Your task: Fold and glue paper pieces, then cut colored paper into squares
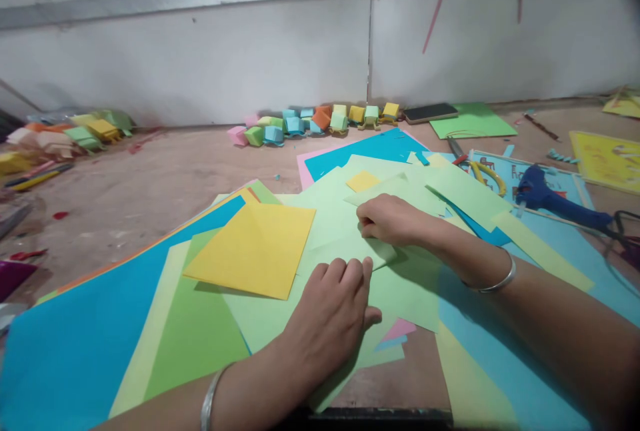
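Observation:
A pale green paper sheet (345, 244) lies on a pile of coloured sheets in the middle of the table. My left hand (333, 314) rests on its near part, fingers curled and pressing down. Just beyond it, my right hand (393, 219) pinches the sheet's far edge with closed fingers. A folded yellow sheet (253, 249) lies to the left of both hands. Each wrist wears a silver bangle.
Large blue sheets (75, 344) and green sheets (195, 331) cover the near table. A row of small folded paper boxes (310, 123) lines the back wall, more at far left (75, 131). A blue glue gun (550, 196), yellow-handled pliers (483, 174) and a phone (430, 113) lie at right.

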